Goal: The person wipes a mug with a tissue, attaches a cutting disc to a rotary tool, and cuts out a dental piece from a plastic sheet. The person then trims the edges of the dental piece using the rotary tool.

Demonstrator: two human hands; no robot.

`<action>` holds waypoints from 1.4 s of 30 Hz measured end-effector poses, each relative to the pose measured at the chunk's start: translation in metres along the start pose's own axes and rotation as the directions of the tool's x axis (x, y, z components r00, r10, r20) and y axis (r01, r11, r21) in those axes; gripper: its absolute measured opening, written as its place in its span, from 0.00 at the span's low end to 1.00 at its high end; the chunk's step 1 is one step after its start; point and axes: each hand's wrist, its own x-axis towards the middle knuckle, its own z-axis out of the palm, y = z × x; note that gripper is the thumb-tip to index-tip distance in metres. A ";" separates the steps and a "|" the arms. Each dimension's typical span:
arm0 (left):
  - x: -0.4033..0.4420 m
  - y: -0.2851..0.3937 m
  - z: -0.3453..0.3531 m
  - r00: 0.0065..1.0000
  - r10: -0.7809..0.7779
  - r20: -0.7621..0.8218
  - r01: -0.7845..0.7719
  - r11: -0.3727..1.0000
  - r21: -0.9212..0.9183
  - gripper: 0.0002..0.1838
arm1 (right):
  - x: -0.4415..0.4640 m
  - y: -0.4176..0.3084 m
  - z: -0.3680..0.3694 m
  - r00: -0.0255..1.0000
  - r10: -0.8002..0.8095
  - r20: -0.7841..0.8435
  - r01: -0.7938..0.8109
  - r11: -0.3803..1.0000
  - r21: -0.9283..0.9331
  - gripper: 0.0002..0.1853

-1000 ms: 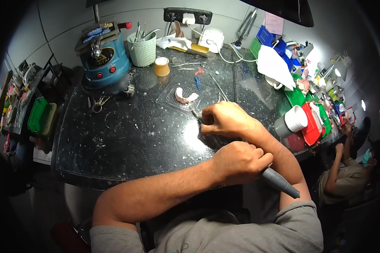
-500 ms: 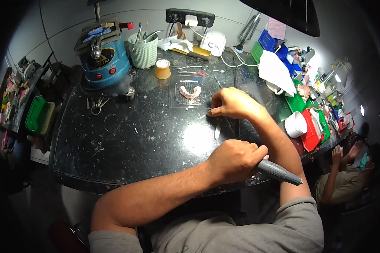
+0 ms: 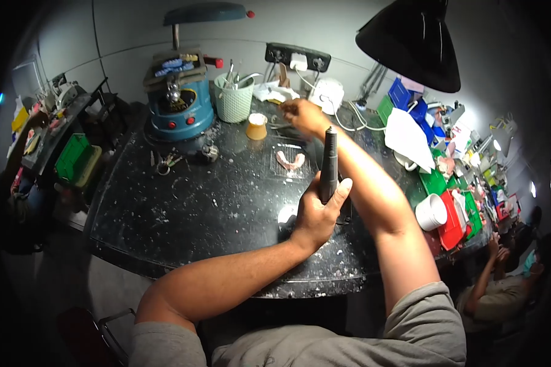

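My left hand (image 3: pixel 317 213) is closed around a dark grey rotary handpiece (image 3: pixel 330 160), which stands nearly upright with its narrow tip up. Toward the back of the bench, my right hand (image 3: pixel 303 116) stretches out beside crumpled white paper (image 3: pixel 275 93); motion smears its fingers. A pale pink, horseshoe-shaped dental piece (image 3: pixel 290 161) rests on a clear square plate (image 3: pixel 278 174) left of the handpiece. Left of my right hand stands a small amber cup (image 3: pixel 256 128) with white stuff on top. My right forearm partly hides the thin tools behind the plate.
A blue machine (image 3: pixel 181 116) and a green basket of tools (image 3: pixel 234 105) stand at the back left. Loose keys (image 3: pixel 164 164) lie before the machine. At right are a white tub (image 3: pixel 431 212) and red bin (image 3: pixel 451 227). A black lamp shade (image 3: pixel 413 46) hangs above.
My right hand has moved from the bench beside the plate to farther back. My left hand has turned the handpiece from pointing lower right to upright and raised it. The view has tilted up.
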 end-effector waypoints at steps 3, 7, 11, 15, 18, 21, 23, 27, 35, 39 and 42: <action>0.012 0.005 -0.007 0.999 -0.032 -0.012 0.032 0.999 -0.017 0.18 | 0.001 -0.003 0.021 0.998 -0.030 -0.047 0.032 0.998 0.050 0.11; 0.021 0.004 -0.012 1.000 0.014 -0.015 -0.014 1.000 -0.021 0.24 | -0.029 -0.013 -0.005 0.943 -0.109 -0.313 0.203 0.937 0.284 0.07; 0.024 0.002 -0.016 1.000 0.016 0.027 -0.016 1.000 0.015 0.24 | -0.102 -0.019 -0.056 0.942 -0.054 -0.330 0.234 0.812 0.534 0.06; 0.023 0.002 -0.012 0.996 0.017 0.088 -0.024 0.997 0.074 0.22 | -0.157 -0.009 -0.070 0.927 0.191 -0.324 0.108 0.691 0.715 0.09; 0.019 0.004 -0.012 0.991 -0.046 0.122 0.019 0.977 0.213 0.21 | -0.186 -0.006 -0.059 0.881 0.360 -0.308 0.094 0.505 0.858 0.09; 0.020 0.000 -0.012 0.990 -0.061 0.125 0.018 0.947 0.320 0.20 | -0.195 -0.009 -0.052 0.899 0.319 -0.300 0.133 0.453 0.882 0.09; 0.015 0.005 -0.012 0.983 -0.133 0.125 0.077 0.925 0.373 0.20 | -0.195 -0.007 -0.055 0.908 0.295 -0.298 0.147 0.443 0.884 0.14; 0.012 0.004 -0.007 0.981 -0.164 0.102 0.101 0.886 0.452 0.20 | -0.201 -0.029 -0.071 0.898 0.259 -0.355 0.270 0.310 0.911 0.14; 0.005 0.006 0.000 0.973 -0.182 0.141 0.099 0.885 0.454 0.18 | -0.204 -0.049 -0.086 0.825 0.239 -0.512 0.380 0.437 0.815 0.09; 0.006 0.006 -0.002 0.972 -0.193 0.137 0.116 0.893 0.436 0.18 | -0.203 -0.049 -0.085 0.817 0.257 -0.516 0.376 0.441 0.815 0.10; 0.005 0.006 -0.001 0.971 -0.189 0.144 0.113 0.900 0.421 0.17 | -0.203 -0.049 -0.085 0.823 0.204 -0.531 0.376 0.506 0.777 0.10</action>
